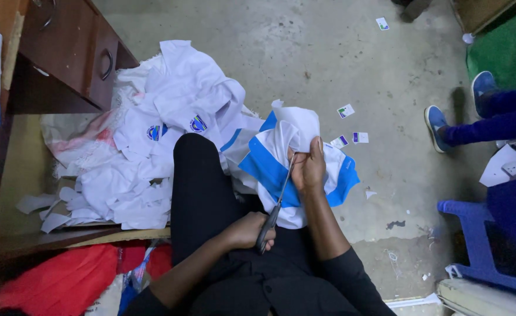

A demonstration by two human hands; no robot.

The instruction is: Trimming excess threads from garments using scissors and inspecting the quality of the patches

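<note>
We see a bare concrete floor (340,64), grey, stained and patchy, with small paper scraps (346,111) scattered across it. At upper left stands a dark brown wooden cabinet (65,52) with a curved metal drawer handle (109,64). A blue plastic stool (474,240) stands at lower right, and a green mat (504,50) lies in the upper right corner. The light is dim and even, and we can make out no window or wall.

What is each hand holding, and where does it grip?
The left hand grips the scissors by their handles. The right hand pinches the white and blue cloth at a bunched fold near its top, beside the blades.
</note>
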